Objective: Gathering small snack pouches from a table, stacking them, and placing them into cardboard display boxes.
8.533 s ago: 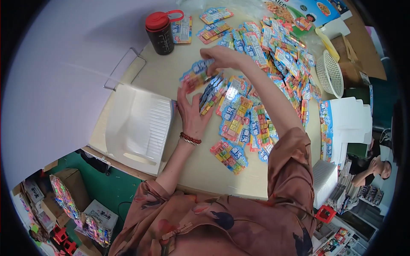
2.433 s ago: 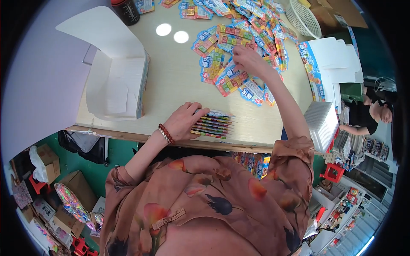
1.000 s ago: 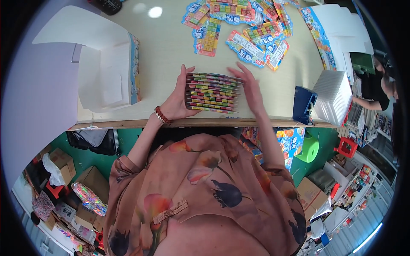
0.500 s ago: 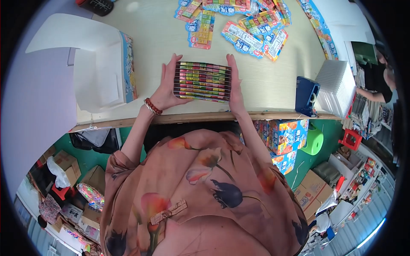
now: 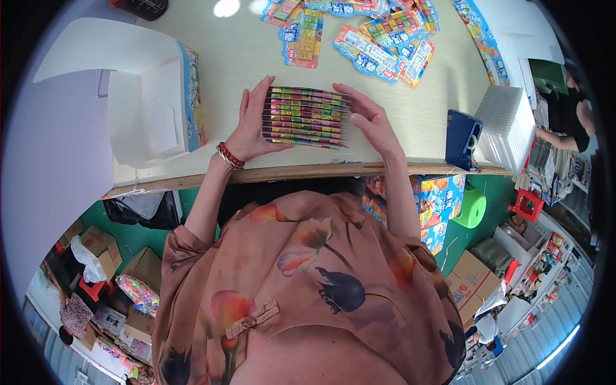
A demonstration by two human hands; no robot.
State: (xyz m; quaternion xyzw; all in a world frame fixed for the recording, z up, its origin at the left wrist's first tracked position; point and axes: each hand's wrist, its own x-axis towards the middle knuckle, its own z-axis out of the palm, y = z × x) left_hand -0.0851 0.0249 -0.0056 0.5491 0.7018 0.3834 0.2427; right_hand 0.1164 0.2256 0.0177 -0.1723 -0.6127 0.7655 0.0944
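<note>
right hand (image 5: 374, 125) has peeled its palm off the card stack's right end since half a second ago. left hand (image 5: 252, 125) clamps the left end, thumb low. card stack (image 5: 305, 117) sits between the hands near the front table edge, right ends ragged. right grip is loose, cupped; contact unclear. best practice imo: fix the left side, press right ends flush with a flat palm, evenly.

table (image 5: 234, 61), l to r: open white box (image 5: 131, 96), loose cards (image 5: 303, 42), blue tape dispenser (image 5: 461, 138), clear trays (image 5: 507, 131).

room: brown cartons (image 5: 99, 247), green floor, blue printed cartons (image 5: 439, 196), green stool (image 5: 471, 205).
</note>
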